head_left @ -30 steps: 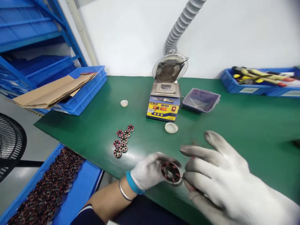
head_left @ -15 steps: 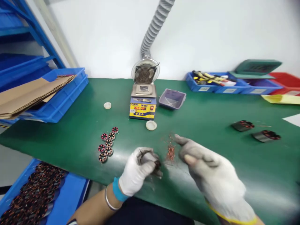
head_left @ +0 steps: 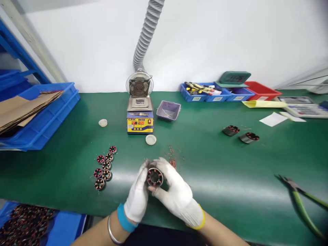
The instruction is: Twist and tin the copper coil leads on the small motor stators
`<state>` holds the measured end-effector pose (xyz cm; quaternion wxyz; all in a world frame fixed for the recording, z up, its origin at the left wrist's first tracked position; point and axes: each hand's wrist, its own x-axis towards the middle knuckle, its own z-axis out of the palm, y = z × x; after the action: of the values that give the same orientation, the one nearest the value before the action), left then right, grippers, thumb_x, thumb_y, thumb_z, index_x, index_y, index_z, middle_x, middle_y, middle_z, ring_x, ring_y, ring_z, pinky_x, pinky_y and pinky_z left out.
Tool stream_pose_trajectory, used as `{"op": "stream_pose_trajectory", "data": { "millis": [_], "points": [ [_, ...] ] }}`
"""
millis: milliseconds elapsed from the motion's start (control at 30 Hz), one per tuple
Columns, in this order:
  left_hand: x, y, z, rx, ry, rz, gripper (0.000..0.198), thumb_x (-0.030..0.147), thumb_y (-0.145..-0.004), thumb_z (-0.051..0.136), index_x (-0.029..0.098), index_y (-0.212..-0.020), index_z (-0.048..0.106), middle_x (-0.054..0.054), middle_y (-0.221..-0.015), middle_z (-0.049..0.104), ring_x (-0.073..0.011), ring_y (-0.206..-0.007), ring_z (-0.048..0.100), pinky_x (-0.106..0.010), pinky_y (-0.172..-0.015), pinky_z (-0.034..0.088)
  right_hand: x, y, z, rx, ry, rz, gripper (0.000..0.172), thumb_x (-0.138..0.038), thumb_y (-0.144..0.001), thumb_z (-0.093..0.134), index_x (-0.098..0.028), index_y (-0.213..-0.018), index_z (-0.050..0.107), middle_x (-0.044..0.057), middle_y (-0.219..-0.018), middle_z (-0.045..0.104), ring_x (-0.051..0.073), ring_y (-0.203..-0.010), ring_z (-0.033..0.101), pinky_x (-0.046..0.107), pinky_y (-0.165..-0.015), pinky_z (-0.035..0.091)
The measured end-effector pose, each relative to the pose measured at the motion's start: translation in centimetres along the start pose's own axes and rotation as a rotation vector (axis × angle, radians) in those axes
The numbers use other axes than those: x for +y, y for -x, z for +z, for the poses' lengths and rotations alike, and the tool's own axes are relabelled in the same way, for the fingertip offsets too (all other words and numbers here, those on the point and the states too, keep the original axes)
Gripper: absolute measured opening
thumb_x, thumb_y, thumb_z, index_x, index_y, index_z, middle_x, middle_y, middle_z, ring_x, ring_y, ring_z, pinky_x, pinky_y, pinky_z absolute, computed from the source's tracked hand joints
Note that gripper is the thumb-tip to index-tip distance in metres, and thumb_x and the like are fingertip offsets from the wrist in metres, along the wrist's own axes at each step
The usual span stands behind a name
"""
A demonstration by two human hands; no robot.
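Both gloved hands close round one motor stator (head_left: 155, 177), a metal ring with copper windings inside, its open end facing me. My left hand (head_left: 137, 196) grips its left side, and my right hand (head_left: 176, 189) wraps the right side with the thumb below. Just behind the right fingers lies a small heap of copper wire clippings (head_left: 172, 162). To the left, several smaller stators (head_left: 106, 165) stand in two rows on the green table (head_left: 217, 191). Two larger stators (head_left: 249, 137) rest at the right, apart from my hands.
Green-handled pliers (head_left: 294, 188) lie at the right. A yellow-blue solder pot (head_left: 140, 123) stands at the back below a grey hose (head_left: 147, 34), beside a purple tray (head_left: 168, 110). White lids (head_left: 151, 139), blue bins (head_left: 196, 97) and a crate of stators (head_left: 66, 229) are around.
My right hand has come in from the right and closed on the stator beside the left hand. The stator's open end now faces me. The view has turned right, showing the pliers.
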<state>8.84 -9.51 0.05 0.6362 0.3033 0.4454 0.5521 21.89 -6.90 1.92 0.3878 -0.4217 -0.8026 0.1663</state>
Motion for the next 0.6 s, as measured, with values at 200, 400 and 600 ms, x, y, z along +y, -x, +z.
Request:
{"op": "stream_pose_trajectory", "data": {
  "millis": [200, 400, 600],
  "points": [
    [3.7, -1.2, -0.7, -0.249, -0.323, 0.076, 0.046, 0.049, -0.084, 0.061, 0.015, -0.115, 0.066, -0.013, -0.13, 0.061, -0.0281, -0.125, 0.052, -0.043, -0.112, 0.035, -1.7, 0.5, -2.8, -0.529, -0.176, 0.13, 0.054, -0.021, -0.061, 0.075, -0.024, -0.113, 0.062, 0.006, -0.112, 0.065, 0.027, -0.097, 0.064, 0.038, -0.081, 0.054],
    [4.3, -4.7, -0.6, 0.011, -0.092, 0.12, 0.039, 0.047, -0.083, 0.061, 0.014, -0.103, 0.066, -0.012, -0.112, 0.067, -0.0226, -0.093, 0.066, -0.034, -0.082, 0.053, 0.8, -1.8, -4.5, -0.44, -0.316, 0.34, 0.045, -0.02, -0.062, 0.067, -0.02, -0.107, 0.063, 0.003, -0.099, 0.063, 0.018, -0.082, 0.061, 0.03, -0.073, 0.051],
    [1.5, -4.8, -1.2, 0.084, -0.254, 0.199, 0.032, 0.041, -0.086, 0.058, 0.014, -0.102, 0.064, -0.009, -0.102, 0.068, -0.0182, -0.086, 0.064, -0.031, -0.081, 0.051, 6.7, -7.9, -3.7, -0.256, -0.627, 0.736, 0.063, -0.029, -0.057, 0.074, -0.017, -0.116, 0.055, 0.0, -0.08, 0.063, 0.014, -0.066, 0.057, 0.025, -0.059, 0.047]
  ]
}}
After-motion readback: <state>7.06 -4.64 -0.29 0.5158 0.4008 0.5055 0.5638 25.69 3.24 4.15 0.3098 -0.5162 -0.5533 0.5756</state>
